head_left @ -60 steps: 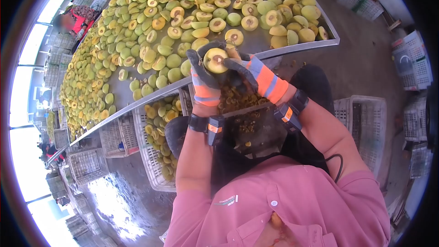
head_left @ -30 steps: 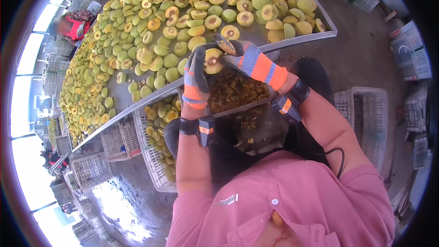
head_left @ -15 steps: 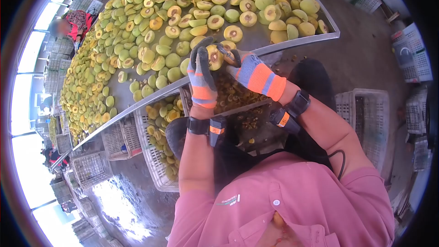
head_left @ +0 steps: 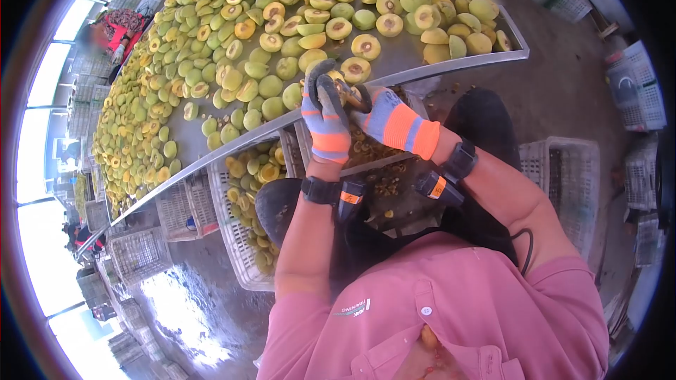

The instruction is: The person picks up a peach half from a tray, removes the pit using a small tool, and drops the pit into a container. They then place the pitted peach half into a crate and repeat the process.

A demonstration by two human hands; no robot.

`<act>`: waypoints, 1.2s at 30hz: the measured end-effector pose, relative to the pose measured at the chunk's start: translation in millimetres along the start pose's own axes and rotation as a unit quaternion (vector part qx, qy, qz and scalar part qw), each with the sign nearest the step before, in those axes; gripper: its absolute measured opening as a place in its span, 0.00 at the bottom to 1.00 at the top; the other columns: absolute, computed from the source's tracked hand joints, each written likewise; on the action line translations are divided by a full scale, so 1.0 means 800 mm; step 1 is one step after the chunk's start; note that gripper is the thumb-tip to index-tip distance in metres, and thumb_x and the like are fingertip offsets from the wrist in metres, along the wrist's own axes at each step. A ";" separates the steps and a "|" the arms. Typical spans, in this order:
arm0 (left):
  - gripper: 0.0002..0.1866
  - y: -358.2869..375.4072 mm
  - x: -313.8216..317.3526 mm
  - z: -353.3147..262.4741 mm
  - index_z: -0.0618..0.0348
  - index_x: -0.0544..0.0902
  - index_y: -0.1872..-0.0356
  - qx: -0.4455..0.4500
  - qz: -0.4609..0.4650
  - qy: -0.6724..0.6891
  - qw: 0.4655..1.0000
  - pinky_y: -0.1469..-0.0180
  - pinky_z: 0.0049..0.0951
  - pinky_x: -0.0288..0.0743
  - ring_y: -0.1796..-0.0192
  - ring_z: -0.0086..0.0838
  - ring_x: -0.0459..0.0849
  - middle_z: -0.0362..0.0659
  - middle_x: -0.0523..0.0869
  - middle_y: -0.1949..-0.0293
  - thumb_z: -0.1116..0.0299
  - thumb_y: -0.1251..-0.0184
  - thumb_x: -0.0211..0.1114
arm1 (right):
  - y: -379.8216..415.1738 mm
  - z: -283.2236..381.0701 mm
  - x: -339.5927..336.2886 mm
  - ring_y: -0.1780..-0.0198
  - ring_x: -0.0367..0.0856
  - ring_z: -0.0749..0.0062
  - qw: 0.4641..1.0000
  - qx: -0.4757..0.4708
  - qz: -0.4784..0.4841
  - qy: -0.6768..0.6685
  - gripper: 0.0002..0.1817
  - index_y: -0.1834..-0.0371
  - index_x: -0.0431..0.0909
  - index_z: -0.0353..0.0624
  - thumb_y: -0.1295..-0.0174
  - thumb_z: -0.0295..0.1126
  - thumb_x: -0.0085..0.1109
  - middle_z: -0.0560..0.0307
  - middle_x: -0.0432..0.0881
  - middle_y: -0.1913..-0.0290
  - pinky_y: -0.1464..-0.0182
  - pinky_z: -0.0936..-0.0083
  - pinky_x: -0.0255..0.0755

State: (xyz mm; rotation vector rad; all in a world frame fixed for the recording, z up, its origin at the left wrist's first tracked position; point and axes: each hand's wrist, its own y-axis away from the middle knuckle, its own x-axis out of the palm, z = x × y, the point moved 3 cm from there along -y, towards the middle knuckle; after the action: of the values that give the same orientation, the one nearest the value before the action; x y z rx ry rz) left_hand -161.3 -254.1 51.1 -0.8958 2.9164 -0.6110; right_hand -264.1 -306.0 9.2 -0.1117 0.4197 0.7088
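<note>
My left hand [head_left: 326,114], in a grey, blue and orange glove, is closed around a peach half [head_left: 340,89], which its fingers mostly hide. My right hand [head_left: 394,121], gloved alike, grips a small hand tool [head_left: 364,98] with a dark, curved part; its working end is against or close to the fruit, partly hidden. Both hands meet at the near edge of a metal table [head_left: 318,119]. Just beyond them lie cut peach halves [head_left: 355,70], green-skinned and yellow-fleshed, several with brown pits in the middle.
Many more halves cover the table to the far left. Below its edge stand a white crate [head_left: 236,253] holding fruit and a bin [head_left: 384,162] with scraps between my knees. An additional crate [head_left: 563,190] is at right. Another person [head_left: 120,32] works at far left.
My left hand has turned and shifted right, closer to my right hand, and now covers most of the peach half whose cut face showed before. The view has shifted slightly.
</note>
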 end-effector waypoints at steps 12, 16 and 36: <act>0.07 -0.004 -0.014 0.021 0.67 0.81 0.60 -0.105 0.104 -0.117 0.982 0.58 0.24 0.73 0.62 0.22 0.78 0.45 0.83 0.63 0.74 0.34 0.59 | -0.005 -0.028 0.002 0.71 0.79 0.68 0.978 0.058 0.151 -0.129 0.23 0.60 0.80 0.31 0.48 0.43 0.67 0.46 0.82 0.70 0.68 0.71 0.73; 0.07 0.003 0.000 0.018 0.68 0.80 0.61 -0.091 0.031 -0.149 0.984 0.59 0.24 0.73 0.64 0.22 0.79 0.45 0.84 0.65 0.74 0.34 0.61 | 0.003 -0.011 -0.002 0.65 0.81 0.66 0.943 0.259 0.133 -0.160 0.21 0.59 0.80 0.33 0.48 0.40 0.65 0.45 0.83 0.67 0.64 0.68 0.74; 0.09 -0.007 0.005 0.008 0.65 0.82 0.57 -0.069 0.168 -0.072 0.981 0.61 0.23 0.74 0.63 0.21 0.80 0.41 0.85 0.65 0.71 0.32 0.58 | 0.025 -0.016 -0.049 0.83 0.72 0.79 0.881 0.164 0.283 -0.342 0.17 0.69 0.79 0.37 0.45 0.42 0.69 0.64 0.77 0.80 0.83 0.79 0.60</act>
State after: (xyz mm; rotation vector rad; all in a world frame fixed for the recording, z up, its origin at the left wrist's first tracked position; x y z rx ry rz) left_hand -160.6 -263.1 47.9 -0.4158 2.9047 -0.3101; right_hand -307.8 -317.7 14.4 0.5981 -0.1321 1.1787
